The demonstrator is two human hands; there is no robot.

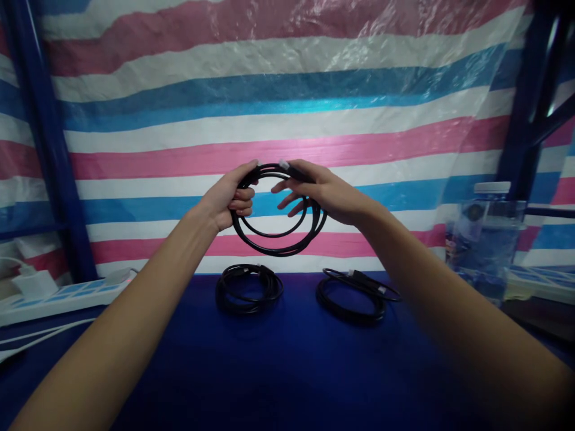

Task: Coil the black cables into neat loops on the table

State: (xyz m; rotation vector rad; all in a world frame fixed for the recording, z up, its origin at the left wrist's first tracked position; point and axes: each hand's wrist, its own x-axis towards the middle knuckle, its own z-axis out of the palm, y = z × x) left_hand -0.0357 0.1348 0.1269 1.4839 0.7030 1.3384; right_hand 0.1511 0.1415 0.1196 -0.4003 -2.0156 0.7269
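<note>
A black cable wound in a loose coil (pixel 287 252) is held up in the air above the table. My left hand (pixel 224 194) is closed around the coil's left side, fingers curled and thumb on top. At the upper right, my right hand (pixel 336 193) holds the cable near a plug (pixel 294 172) with a pale tip, its lower fingers spread inside the loop. Below lie two more black cable coils on the blue table (pixel 287 371): a left coil (pixel 247 308) and a right coil (pixel 350 314) with its plug ends on top. Neither hand touches them.
A white power strip (pixel 85 294) with a plugged-in charger (pixel 36 284) and white cords stands at left. A clear plastic bottle (pixel 483 245) with a white cap is at right. Behind hangs striped plastic sheeting (pixel 287 137) between blue metal posts (pixel 56 149).
</note>
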